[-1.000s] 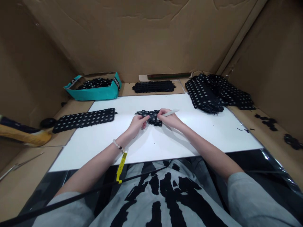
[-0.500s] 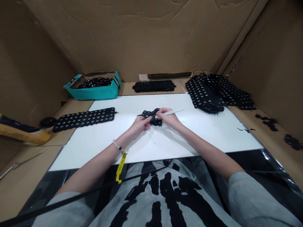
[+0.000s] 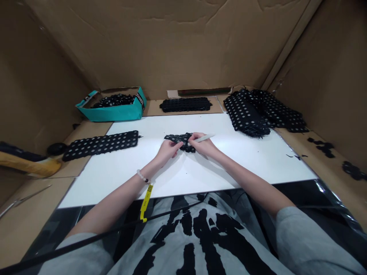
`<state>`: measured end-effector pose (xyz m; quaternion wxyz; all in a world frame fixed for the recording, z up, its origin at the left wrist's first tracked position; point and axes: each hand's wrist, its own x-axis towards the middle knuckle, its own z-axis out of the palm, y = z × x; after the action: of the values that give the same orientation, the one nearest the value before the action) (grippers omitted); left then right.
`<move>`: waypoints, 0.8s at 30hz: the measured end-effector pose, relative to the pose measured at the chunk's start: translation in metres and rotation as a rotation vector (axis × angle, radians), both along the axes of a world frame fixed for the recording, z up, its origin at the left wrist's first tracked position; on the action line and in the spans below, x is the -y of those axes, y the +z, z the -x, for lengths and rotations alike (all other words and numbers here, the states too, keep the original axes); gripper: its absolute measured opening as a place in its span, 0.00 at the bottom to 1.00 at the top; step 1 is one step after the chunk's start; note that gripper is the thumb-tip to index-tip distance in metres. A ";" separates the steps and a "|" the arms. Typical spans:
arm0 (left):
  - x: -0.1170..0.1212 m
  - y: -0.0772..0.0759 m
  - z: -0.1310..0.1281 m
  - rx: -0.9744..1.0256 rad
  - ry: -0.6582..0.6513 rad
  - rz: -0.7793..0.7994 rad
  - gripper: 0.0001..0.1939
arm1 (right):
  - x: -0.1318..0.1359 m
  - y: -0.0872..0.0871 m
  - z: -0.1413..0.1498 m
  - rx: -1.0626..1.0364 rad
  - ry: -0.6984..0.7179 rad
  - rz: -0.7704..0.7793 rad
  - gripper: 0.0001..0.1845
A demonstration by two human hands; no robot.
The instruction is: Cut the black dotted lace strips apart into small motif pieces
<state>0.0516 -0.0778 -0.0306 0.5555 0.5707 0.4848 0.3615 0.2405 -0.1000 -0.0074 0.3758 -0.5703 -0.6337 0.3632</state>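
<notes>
A small piece of black polka-dot fabric (image 3: 187, 147) lies on the white board (image 3: 160, 179), between my hands. My left hand (image 3: 168, 150) pinches its left part between thumb and fingers. In my right hand (image 3: 202, 143) is a white pen (image 3: 207, 137), held in a writing grip with its rear end pointing up and to the right. The pen's tip reaches the fabric's right side, partly hidden by my fingers; whether it touches cannot be made out. A longer dotted black strip (image 3: 100, 146) lies flat to the left of my left hand.
A teal box (image 3: 113, 114) of dotted pieces stands at the back left. A dark stack (image 3: 186, 104) lies at the back middle, a dotted fabric pile (image 3: 246, 114) at the right. Scissors (image 3: 25, 199) and a yellow-black container (image 3: 28, 160) are far left. Cardboard walls (image 3: 183, 46) enclose the space.
The fabric piece now lies flatter and more spread out toward the left. My right hand and the pen have shifted slightly, with the pen's rear end lower and further left.
</notes>
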 end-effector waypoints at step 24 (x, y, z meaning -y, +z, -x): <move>0.006 0.002 -0.007 0.299 -0.018 0.169 0.20 | 0.000 -0.005 0.009 -0.053 -0.076 -0.160 0.06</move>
<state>0.0583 -0.0841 -0.0290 0.6708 0.4662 0.4203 0.3950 0.2312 -0.1000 -0.0122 0.4505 -0.5523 -0.6283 0.3119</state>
